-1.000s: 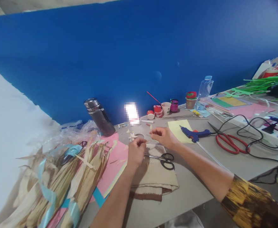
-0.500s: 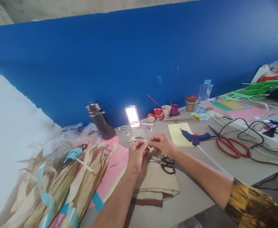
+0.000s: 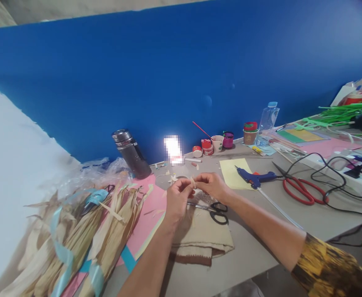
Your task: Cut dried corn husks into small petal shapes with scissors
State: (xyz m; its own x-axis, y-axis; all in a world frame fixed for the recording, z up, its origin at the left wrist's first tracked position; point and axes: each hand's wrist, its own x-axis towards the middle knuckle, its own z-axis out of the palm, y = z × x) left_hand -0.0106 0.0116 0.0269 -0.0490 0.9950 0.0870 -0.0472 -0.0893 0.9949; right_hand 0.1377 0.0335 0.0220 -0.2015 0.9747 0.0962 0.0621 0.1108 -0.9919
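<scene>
My left hand point(image 3: 180, 196) and my right hand point(image 3: 211, 185) meet over the table, fingertips pinched together. Between them is a small pale strip point(image 3: 193, 182), the colour of dried corn husk; most of it is hidden by the fingers. Just below the hands, black-handled scissors point(image 3: 218, 213) lie on a folded beige cloth point(image 3: 210, 237). A pale star-shaped husk piece point(image 3: 172, 178) rests on the table beyond my left hand.
Dried corn husks point(image 3: 113, 225) with blue ribbon lie left, near a dark thermos point(image 3: 131, 154). To the right are a blue glue gun point(image 3: 255, 178), red-handled scissors point(image 3: 304, 190) and black cables point(image 3: 326, 175). Paint pots point(image 3: 207, 147) and a plastic bottle point(image 3: 267, 121) stand along the wall.
The fingertips have shifted slightly, and more of the pale strip shows upright between them. Both hands stay in about the same place; the view has tilted a little.
</scene>
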